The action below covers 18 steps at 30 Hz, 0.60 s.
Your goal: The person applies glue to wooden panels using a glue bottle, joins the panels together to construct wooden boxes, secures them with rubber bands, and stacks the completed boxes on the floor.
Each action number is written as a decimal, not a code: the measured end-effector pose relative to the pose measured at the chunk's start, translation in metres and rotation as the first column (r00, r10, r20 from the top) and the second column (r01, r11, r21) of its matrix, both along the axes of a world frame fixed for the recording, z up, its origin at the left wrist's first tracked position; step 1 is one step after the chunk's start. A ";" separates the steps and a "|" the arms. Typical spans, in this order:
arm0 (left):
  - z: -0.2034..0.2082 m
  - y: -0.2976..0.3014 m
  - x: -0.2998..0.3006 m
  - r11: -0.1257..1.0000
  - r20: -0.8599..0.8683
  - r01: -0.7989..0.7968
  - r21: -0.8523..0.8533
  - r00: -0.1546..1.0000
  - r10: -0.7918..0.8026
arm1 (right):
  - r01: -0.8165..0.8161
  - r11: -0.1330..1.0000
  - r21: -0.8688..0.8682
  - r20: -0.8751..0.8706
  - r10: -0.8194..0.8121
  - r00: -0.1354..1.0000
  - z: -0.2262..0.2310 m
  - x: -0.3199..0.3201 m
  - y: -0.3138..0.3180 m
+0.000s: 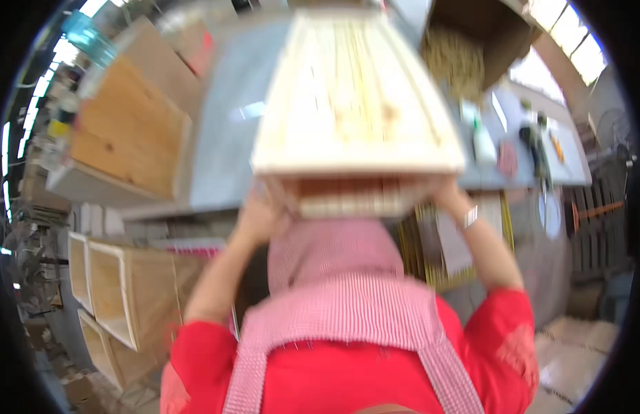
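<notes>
A long pale wooden box lies over the table in front of me, its open end toward my body and its knotty top board facing up. At that end's left corner, my left hand is closed on the box's side. Gripping the right corner is my right hand, with a light band on the wrist. Part of each hand's fingers is hidden by the box, and motion smears the picture. The box's near edge reaches past the table's front edge, just above my checked apron.
Another wooden box stands on the grey table at left. A white bottle, a pink pad and dark tools lie at right. A cardboard box is behind them. Several wooden boxes are stacked below left.
</notes>
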State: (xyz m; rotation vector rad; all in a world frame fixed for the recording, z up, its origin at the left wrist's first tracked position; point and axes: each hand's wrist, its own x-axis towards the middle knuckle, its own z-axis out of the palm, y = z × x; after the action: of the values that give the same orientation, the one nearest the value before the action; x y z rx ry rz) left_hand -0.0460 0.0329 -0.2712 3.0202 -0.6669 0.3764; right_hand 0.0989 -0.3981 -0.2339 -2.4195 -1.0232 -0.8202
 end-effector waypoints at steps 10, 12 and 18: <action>0.212 -0.067 -0.012 0.878 0.492 0.293 -0.378 0.867 -0.078 | -0.130 0.948 0.291 -0.359 0.234 0.903 0.099 -0.012 0.014; 0.239 -0.116 0.012 0.921 0.279 0.313 -0.234 0.929 -0.245 | -0.289 0.903 0.317 -0.447 0.411 0.795 0.113 -0.007 0.008; 0.236 -0.201 0.090 0.803 0.040 0.576 -0.154 0.815 -0.577 | -0.133 0.978 0.163 -0.627 0.206 0.751 0.128 0.017 -0.008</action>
State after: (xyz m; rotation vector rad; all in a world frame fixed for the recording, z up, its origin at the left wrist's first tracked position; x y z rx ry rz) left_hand 0.0436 -0.1683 -0.0354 2.4875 -1.4199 0.3592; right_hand 0.1159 -0.4058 -0.1058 -2.2025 -0.8621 0.0471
